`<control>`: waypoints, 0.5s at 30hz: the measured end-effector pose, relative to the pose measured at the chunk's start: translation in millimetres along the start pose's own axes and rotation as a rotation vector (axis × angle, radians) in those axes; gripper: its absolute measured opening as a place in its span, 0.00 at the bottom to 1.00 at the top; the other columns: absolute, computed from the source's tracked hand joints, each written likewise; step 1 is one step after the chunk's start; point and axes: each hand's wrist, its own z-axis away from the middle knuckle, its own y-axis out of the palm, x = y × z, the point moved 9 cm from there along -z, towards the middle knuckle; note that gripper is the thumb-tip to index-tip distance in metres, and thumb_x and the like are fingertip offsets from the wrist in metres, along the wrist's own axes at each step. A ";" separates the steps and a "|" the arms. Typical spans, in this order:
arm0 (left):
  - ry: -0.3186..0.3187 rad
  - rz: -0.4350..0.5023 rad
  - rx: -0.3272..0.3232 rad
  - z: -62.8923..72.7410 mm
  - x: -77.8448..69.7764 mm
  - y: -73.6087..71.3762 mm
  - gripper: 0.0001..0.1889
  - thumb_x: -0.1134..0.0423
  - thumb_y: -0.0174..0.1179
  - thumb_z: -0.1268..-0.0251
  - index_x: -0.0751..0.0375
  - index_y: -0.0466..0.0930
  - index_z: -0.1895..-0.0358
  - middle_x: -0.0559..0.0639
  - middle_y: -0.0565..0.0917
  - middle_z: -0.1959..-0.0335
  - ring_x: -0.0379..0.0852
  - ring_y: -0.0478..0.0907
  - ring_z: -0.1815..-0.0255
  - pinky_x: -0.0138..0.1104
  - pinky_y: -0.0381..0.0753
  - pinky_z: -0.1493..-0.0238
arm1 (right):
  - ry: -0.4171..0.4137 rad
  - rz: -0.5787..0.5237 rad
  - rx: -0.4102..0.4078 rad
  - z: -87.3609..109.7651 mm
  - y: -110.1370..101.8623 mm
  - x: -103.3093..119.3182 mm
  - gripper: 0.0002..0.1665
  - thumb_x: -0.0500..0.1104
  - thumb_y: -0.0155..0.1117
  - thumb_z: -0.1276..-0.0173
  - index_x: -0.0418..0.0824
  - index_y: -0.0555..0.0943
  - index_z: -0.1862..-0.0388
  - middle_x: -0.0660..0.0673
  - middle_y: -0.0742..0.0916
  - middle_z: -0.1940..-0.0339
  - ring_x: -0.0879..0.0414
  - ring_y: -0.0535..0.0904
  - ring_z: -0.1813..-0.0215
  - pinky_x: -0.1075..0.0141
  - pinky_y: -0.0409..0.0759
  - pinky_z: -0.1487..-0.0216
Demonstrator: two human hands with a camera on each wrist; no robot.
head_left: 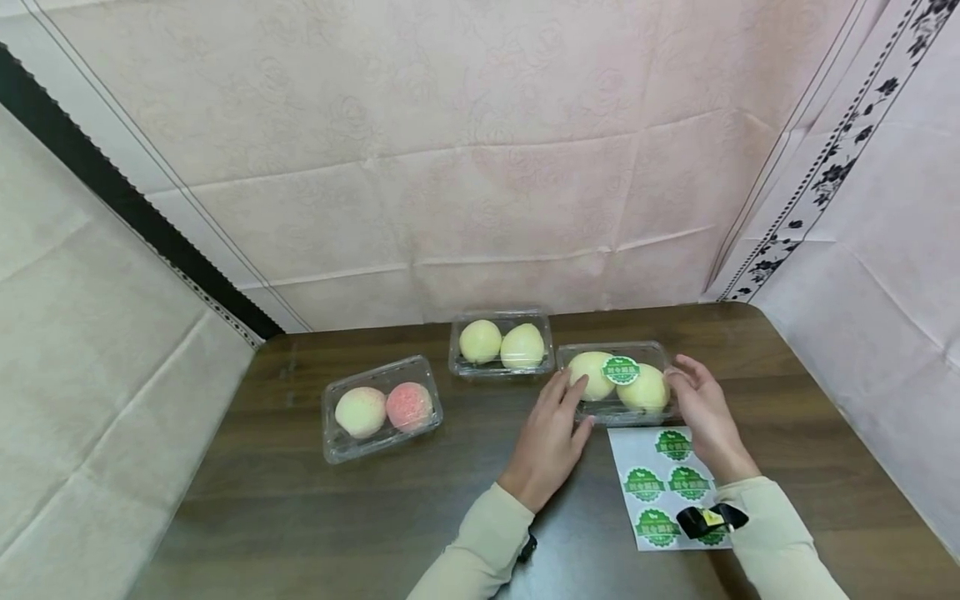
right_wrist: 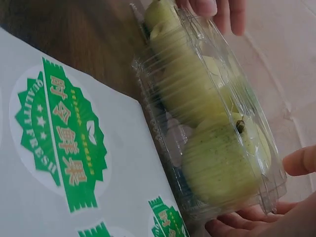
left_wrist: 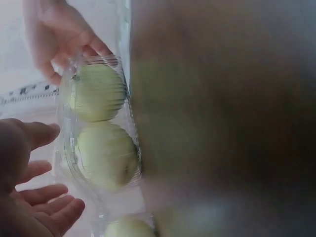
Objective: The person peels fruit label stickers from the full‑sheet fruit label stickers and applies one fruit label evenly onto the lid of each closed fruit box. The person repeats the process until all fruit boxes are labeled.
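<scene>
At the right stands a clear plastic fruit box (head_left: 611,412) with two pale green fruits (head_left: 643,389) inside. A round green sticker (head_left: 621,370) is on its lid. My left hand (head_left: 546,442) is at the box's left end, fingers extended; in the left wrist view its thumb and fingers are spread beside the box. My right hand (head_left: 708,417) is at the opposite end. In the right wrist view, the right fingers (right_wrist: 247,222) reach the box's end, while the thumb stays apart from it. Just in front of the box lies a white sheet of green stickers (head_left: 630,521), partly covered by the right forearm.
Behind and left stands another clear box (head_left: 501,372) with two pale green fruits, close beside the stickered one. Farther left, a third box (head_left: 337,446) holds one pale and one pink-red fruit. Pale cloth (head_left: 450,208) hangs behind the brown wooden table (head_left: 300,533).
</scene>
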 end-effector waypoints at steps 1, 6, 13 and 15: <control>0.047 -0.066 -0.003 -0.3 -4.3 -0.6 0.29 0.55 0.67 0.25 0.59 0.75 0.25 0.61 0.73 0.24 0.55 0.69 0.21 0.45 0.77 0.29 | 0.005 0.001 0.006 -0.3 0.5 -0.4 0.40 0.52 0.39 0.11 0.38 0.41 0.11 0.30 0.55 0.13 0.35 0.55 0.16 0.41 0.55 0.18; 0.215 -0.310 -0.038 1.7 -19.8 -1.5 0.23 0.54 0.69 0.27 0.59 0.82 0.33 0.59 0.80 0.30 0.52 0.76 0.27 0.36 0.84 0.38 | 0.049 -0.005 0.010 -0.5 1.9 -6.1 0.39 0.52 0.38 0.11 0.39 0.42 0.11 0.32 0.53 0.13 0.37 0.52 0.15 0.42 0.54 0.17; 0.236 -0.336 -0.048 -3.6 -19.0 0.0 0.21 0.56 0.69 0.26 0.58 0.84 0.36 0.58 0.81 0.31 0.51 0.77 0.28 0.33 0.88 0.48 | 0.041 -0.007 0.025 -6.0 4.0 -5.6 0.38 0.51 0.35 0.10 0.38 0.41 0.12 0.33 0.49 0.12 0.37 0.44 0.13 0.41 0.46 0.15; 0.233 -0.344 -0.048 -7.2 -17.0 1.1 0.20 0.56 0.69 0.27 0.58 0.84 0.36 0.58 0.81 0.31 0.51 0.77 0.28 0.32 0.88 0.51 | 0.042 -0.011 0.036 -10.0 5.3 -4.2 0.38 0.51 0.34 0.10 0.38 0.41 0.12 0.33 0.48 0.12 0.37 0.43 0.13 0.41 0.46 0.15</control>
